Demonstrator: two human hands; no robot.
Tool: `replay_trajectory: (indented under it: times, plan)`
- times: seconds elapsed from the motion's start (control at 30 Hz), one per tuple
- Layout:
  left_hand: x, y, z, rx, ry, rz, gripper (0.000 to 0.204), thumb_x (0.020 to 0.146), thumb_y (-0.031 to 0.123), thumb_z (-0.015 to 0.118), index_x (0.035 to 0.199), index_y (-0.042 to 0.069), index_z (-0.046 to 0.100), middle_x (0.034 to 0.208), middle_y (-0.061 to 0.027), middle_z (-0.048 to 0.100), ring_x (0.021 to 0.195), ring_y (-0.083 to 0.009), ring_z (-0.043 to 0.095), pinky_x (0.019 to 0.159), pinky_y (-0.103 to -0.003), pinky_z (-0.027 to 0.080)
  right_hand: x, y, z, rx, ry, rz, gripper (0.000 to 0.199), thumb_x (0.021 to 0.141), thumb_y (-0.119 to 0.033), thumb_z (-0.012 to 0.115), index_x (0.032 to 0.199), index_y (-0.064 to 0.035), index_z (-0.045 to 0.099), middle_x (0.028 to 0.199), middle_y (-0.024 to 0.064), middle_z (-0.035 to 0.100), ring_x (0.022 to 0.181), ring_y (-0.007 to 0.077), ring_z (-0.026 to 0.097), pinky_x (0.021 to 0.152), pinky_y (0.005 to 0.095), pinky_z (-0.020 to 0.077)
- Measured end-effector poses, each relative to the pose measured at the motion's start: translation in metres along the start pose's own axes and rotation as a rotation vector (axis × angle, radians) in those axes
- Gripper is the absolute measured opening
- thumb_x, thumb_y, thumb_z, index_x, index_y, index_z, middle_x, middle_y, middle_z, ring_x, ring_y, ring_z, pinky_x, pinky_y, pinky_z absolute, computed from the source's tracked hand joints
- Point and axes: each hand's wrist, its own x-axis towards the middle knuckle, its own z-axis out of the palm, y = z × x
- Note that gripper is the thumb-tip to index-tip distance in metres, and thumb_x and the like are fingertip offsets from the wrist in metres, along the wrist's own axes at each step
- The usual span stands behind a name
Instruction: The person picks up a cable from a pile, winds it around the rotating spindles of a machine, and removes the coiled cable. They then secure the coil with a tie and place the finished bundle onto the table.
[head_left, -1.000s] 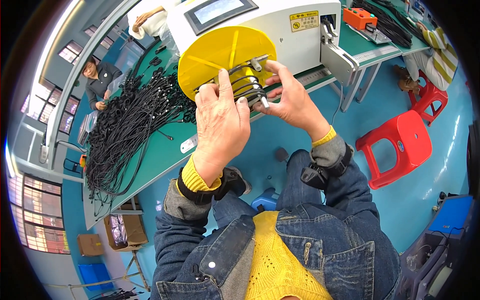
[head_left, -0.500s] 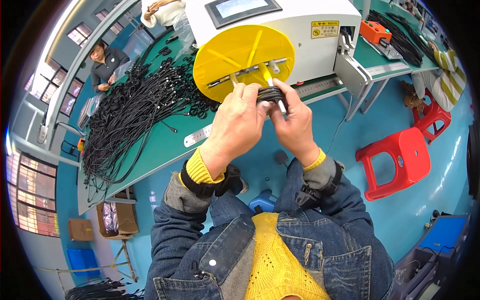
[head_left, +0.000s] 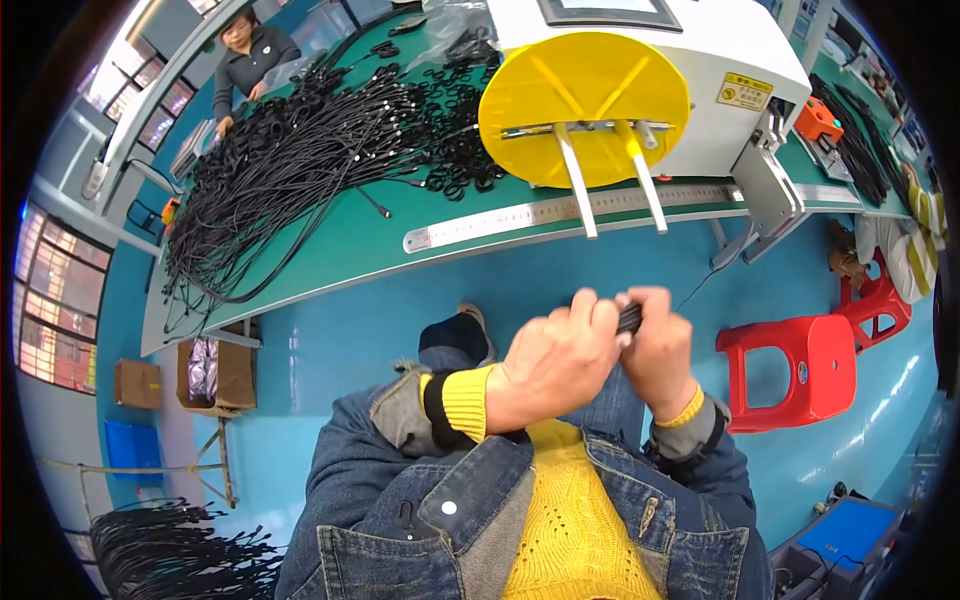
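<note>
A coiled black cable [head_left: 629, 318] sits between my two hands, over the floor in front of the bench. My left hand [head_left: 565, 358] is closed on its left side. My right hand [head_left: 657, 350] grips it from the right, and fingers cover most of the coil. Beyond them stands a white machine with a round yellow disc [head_left: 585, 95]. Two bare metal rods [head_left: 577, 185] stick out from the disc toward me, with no cable around them.
Black cables [head_left: 300, 180] lie heaped on the green bench left of the machine. A steel ruler [head_left: 500, 224] runs along the bench's front edge. Red stools [head_left: 800, 370] stand at the right, cardboard boxes [head_left: 215, 375] at the left. Another person [head_left: 255, 60] works at the far left.
Both hands have drawn the coiled cable off the disc's rods and brought it down toward my body. The rods are now bare. My view has shifted left.
</note>
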Motion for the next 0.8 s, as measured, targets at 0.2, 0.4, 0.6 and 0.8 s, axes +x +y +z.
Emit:
replay_trajectory:
  times: [0.2, 0.4, 0.6, 0.8]
  plan:
    - [-0.041, -0.067, 0.051, -0.432, -0.086, 0.094, 0.037, 0.078, 0.024, 0.063, 0.097, -0.002, 0.046, 0.085, -0.0115, 0.054, 0.063, -0.0205, 0.058, 0.054, -0.028, 0.047, -0.05, 0.013, 0.044, 0.041, -0.447, 0.015, 0.028, 0.07, -0.009, 0.062, 0.091, -0.0015, 0.046, 0.066, 0.0147, 0.059, 0.058, 0.0314, 0.061, 0.05, 0.0377, 0.0472]
    - [-0.055, -0.08, 0.047, -1.215, -0.44, -0.334, 0.045, 0.075, 0.033, 0.069, 0.097, -0.001, 0.05, 0.084, -0.0063, 0.057, 0.065, -0.0148, 0.058, 0.057, -0.028, 0.048, -0.043, 0.002, 0.073, 0.198, -0.518, -0.084, 0.021, 0.074, -0.011, 0.058, 0.083, -0.0013, 0.041, 0.056, 0.0161, 0.055, 0.053, 0.0315, 0.059, 0.046, 0.0402, 0.0457]
    - [-0.06, -0.086, 0.035, -1.0, -0.788, -0.642, 0.034, 0.076, 0.026, 0.069, 0.091, 0.0, 0.052, 0.07, -0.0046, 0.057, 0.058, -0.0129, 0.056, 0.053, -0.026, 0.045, -0.052, 0.003, 0.088, 0.147, -0.629, -0.102, 0.02, 0.075, -0.012, 0.056, 0.081, -0.0019, 0.04, 0.055, 0.0167, 0.055, 0.053, 0.033, 0.059, 0.046, 0.0412, 0.0452]
    - [-0.066, -0.086, 0.044, -1.096, -0.556, -0.52, 0.025, 0.077, 0.021, 0.069, 0.08, 0.0, 0.056, 0.061, -0.0033, 0.055, 0.053, -0.0116, 0.054, 0.048, -0.025, 0.042, -0.05, 0.004, 0.093, 0.121, -0.631, -0.137, 0.019, 0.075, -0.013, 0.055, 0.081, -0.0017, 0.041, 0.052, 0.0155, 0.054, 0.051, 0.0327, 0.058, 0.046, 0.0409, 0.0452]
